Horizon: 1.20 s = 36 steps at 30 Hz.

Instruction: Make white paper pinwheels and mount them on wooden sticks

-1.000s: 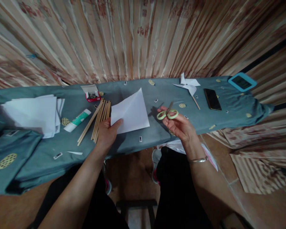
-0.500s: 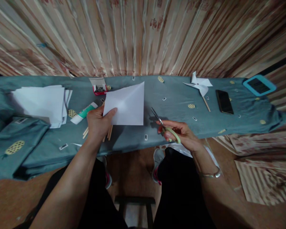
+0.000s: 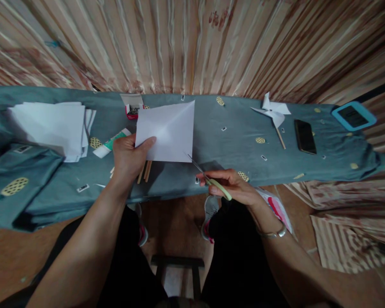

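Observation:
A white sheet of paper (image 3: 170, 128) with a diagonal crease is pinched at its left edge by my left hand (image 3: 128, 158), thumb on top. My right hand (image 3: 232, 186) grips scissors (image 3: 220, 187) with pale green handles. Their blade tips reach the lower right corner of the sheet; whether the paper lies between the blades I cannot tell. Wooden sticks (image 3: 146, 172) show below the sheet, partly hidden by it and my left hand. Just left of that hand lies a green and white tube (image 3: 111, 144).
A stack of white paper (image 3: 48, 128) lies at the left. Behind my sheet stands an open red box (image 3: 132, 112) of small metal pieces. To the right are a paper pinwheel (image 3: 273, 114) on a stick, a phone (image 3: 305, 136) and a blue-framed device (image 3: 353, 116).
My right hand has brought the scissors left to the sheet's lower right corner. My left hand keeps hold of the paper. The whole view has shifted slightly.

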### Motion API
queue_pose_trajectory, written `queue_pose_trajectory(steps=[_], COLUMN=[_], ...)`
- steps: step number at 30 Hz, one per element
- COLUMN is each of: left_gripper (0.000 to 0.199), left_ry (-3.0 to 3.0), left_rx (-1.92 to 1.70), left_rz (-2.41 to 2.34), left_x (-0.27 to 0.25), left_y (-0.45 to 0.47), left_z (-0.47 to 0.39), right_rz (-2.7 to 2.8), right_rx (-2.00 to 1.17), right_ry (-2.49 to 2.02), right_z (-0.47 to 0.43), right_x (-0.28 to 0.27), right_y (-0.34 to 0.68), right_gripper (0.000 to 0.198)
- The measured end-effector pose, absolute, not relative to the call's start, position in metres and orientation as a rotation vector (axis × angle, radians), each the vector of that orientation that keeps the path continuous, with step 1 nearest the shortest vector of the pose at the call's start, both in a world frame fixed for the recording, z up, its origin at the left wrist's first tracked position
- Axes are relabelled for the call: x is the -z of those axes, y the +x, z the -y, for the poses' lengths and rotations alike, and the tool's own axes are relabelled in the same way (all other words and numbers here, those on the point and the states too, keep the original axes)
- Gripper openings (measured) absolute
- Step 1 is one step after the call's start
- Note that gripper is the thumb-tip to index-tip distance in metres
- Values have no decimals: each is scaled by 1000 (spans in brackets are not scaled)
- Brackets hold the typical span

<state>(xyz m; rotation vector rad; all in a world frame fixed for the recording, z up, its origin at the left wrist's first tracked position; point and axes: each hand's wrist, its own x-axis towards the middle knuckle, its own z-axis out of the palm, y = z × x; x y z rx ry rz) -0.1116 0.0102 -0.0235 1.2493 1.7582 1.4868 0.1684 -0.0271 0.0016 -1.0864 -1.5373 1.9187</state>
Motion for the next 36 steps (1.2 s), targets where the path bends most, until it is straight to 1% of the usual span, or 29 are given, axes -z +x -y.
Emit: queue_pose_trajectory(steps=[8, 13, 20, 28, 36], left_gripper=[24, 20, 19, 22, 21], left_ry=[1301, 1272, 1275, 1269, 1272], left_rx=[-1497, -1451, -1425, -1425, -1434], left_rz=[-1678, -1723, -1742, -1713, -1677], left_x=[26, 22, 24, 23, 24], left_y=[-107, -105, -105, -103, -104], left_z=[-10, -10, -10, -9, -9], right_rz=[1451, 1381, 1417, 1412, 1350], right_rx=[-1965, -1990, -1962, -1995, -2027], right_ry=[-1065, -1050, -1083, -1044, -1043], right_z=[27, 27, 26, 25, 26], right_x=[-7, -6, -6, -1, -2], right_y=[161, 158, 157, 159, 157], right_gripper=[44, 43, 51, 44, 40])
